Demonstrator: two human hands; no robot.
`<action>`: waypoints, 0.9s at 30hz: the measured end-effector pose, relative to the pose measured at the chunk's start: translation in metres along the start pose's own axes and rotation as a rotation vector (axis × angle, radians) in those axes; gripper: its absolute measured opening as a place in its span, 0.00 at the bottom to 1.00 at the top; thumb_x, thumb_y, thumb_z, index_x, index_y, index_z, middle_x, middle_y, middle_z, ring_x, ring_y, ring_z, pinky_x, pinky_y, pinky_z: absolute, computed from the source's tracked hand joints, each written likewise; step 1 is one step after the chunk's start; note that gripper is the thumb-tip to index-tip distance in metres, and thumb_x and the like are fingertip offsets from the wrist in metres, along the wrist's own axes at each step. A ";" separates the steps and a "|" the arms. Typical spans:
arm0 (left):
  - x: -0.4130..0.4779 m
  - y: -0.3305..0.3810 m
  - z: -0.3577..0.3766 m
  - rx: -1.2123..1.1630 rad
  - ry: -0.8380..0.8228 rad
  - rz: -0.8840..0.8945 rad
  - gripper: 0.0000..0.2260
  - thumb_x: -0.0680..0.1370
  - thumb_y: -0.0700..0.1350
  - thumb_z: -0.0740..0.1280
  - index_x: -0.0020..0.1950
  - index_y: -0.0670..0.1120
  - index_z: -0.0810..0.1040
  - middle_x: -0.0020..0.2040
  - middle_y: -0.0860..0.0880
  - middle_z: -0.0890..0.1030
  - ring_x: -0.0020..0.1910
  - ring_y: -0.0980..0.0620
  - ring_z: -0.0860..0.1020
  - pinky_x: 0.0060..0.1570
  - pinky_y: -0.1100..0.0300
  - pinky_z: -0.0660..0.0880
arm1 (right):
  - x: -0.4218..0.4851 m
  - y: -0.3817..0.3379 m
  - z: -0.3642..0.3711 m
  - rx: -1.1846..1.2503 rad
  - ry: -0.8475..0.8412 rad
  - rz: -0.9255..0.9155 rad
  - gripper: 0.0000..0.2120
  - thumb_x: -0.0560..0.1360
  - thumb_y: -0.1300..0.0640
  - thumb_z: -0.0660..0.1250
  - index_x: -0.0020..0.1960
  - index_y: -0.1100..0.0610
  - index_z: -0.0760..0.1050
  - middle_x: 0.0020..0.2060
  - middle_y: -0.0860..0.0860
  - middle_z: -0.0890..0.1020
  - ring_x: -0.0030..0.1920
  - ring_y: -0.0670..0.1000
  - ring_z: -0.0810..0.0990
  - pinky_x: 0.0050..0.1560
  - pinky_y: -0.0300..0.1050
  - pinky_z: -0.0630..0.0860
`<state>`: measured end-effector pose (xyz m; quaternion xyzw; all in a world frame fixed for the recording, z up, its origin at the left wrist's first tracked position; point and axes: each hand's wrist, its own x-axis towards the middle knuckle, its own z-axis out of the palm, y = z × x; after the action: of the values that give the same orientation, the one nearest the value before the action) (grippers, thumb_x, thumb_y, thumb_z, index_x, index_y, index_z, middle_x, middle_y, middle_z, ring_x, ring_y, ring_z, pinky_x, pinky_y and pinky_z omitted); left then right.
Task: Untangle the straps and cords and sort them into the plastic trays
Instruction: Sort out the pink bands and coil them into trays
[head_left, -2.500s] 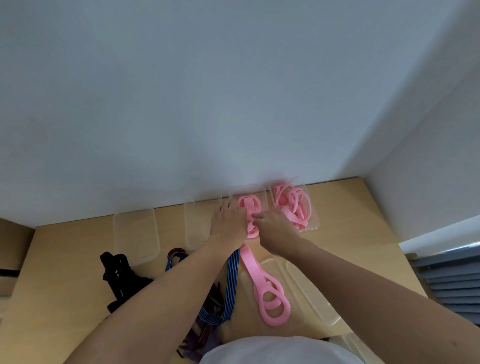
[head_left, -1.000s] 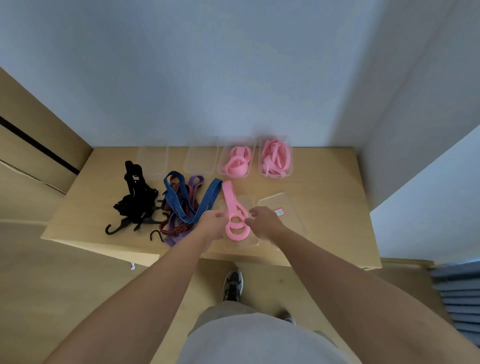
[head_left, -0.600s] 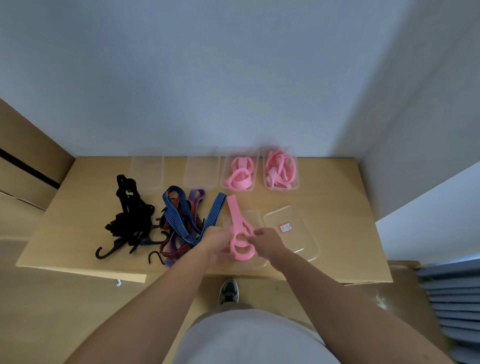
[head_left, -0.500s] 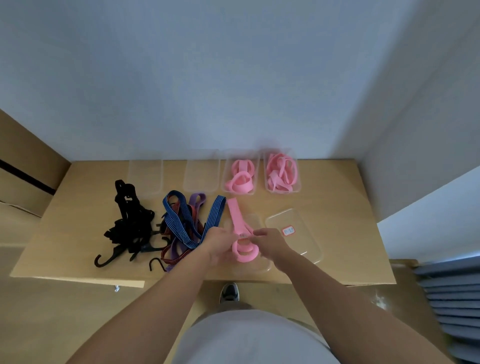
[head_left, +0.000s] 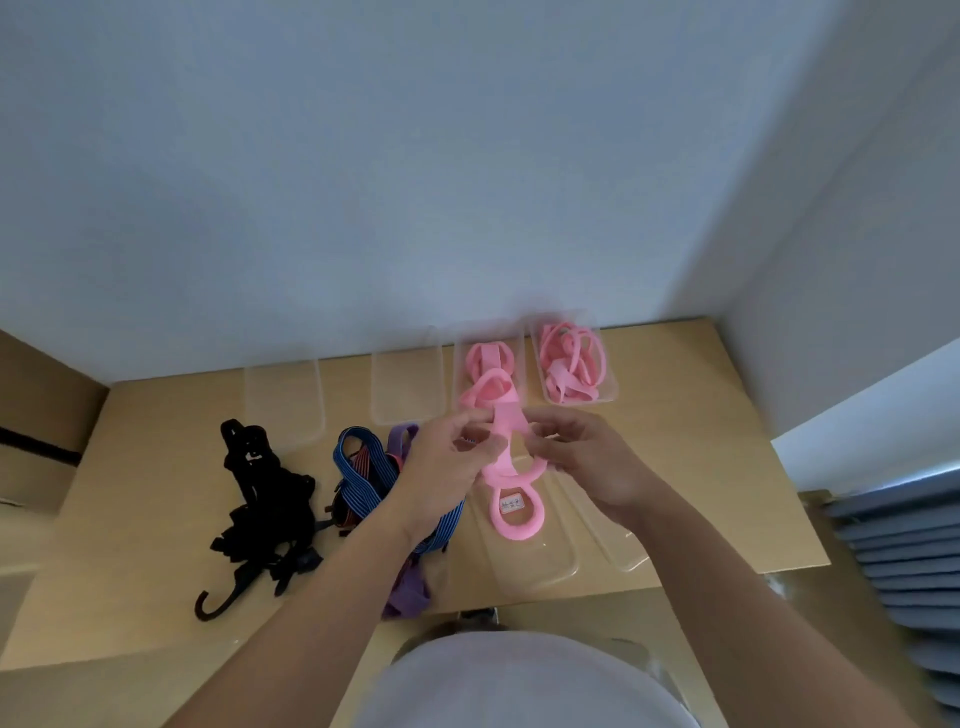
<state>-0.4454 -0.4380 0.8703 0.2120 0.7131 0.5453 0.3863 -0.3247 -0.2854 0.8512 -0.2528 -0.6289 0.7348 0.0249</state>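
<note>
Fingers of left hand (head_left: 444, 470) and right hand (head_left: 589, 462) pinch pink strap (head_left: 501, 474) between them, its loops hanging below fingers over clear tray (head_left: 540, 566) on counter (head_left: 727, 441). Just beyond fingers: two pink-filled trays (head_left: 612, 387). Left of fingers: blue-purple cord tangle (head_left: 363, 467), then black straps (head_left: 265, 499).

Pink strap (head_left: 512, 512): flat band with loops, long axis 12–6, pinched near the top by left hand (head_left: 441, 470) and right hand (head_left: 589, 462). Bottom loop sits over near tray (head_left: 540, 561), with a second near tray (head_left: 618, 540) at its 3 o'clock.
Back row at 12 o'clock on the desk (head_left: 696, 431), left to right:
- tray A (head_left: 284, 402) and tray B (head_left: 408, 387): empty.
- tray C (head_left: 459, 358): pink coil (head_left: 488, 364).
- tray D (head_left: 613, 387): pink bundle (head_left: 571, 369).

Black cords (head_left: 265, 509): hooked, heaped at 9 o'clock. Striped cords (head_left: 366, 480): tangled between them and the strap.
</note>
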 end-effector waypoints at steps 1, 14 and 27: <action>-0.001 0.005 -0.002 0.006 -0.014 0.021 0.12 0.80 0.38 0.70 0.61 0.49 0.84 0.50 0.47 0.86 0.43 0.57 0.82 0.40 0.66 0.78 | -0.003 -0.006 0.000 0.013 -0.015 -0.019 0.13 0.78 0.65 0.68 0.60 0.54 0.83 0.48 0.62 0.81 0.46 0.52 0.79 0.52 0.46 0.75; -0.001 0.061 -0.013 0.165 -0.057 0.365 0.06 0.79 0.42 0.73 0.54 0.48 0.87 0.63 0.54 0.79 0.60 0.55 0.80 0.49 0.61 0.80 | -0.032 -0.076 0.004 -0.037 0.147 -0.236 0.05 0.72 0.56 0.74 0.45 0.57 0.86 0.57 0.51 0.83 0.63 0.46 0.79 0.65 0.48 0.70; 0.009 0.125 -0.023 0.074 0.003 0.546 0.08 0.79 0.37 0.71 0.57 0.42 0.85 0.50 0.50 0.87 0.49 0.50 0.86 0.48 0.52 0.83 | -0.030 -0.139 0.019 -0.061 0.329 -0.501 0.05 0.77 0.62 0.70 0.51 0.60 0.83 0.42 0.54 0.87 0.41 0.54 0.85 0.44 0.55 0.79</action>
<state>-0.4836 -0.4058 0.9878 0.4093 0.6495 0.6033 0.2159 -0.3452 -0.2842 0.9931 -0.2060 -0.6810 0.6359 0.2991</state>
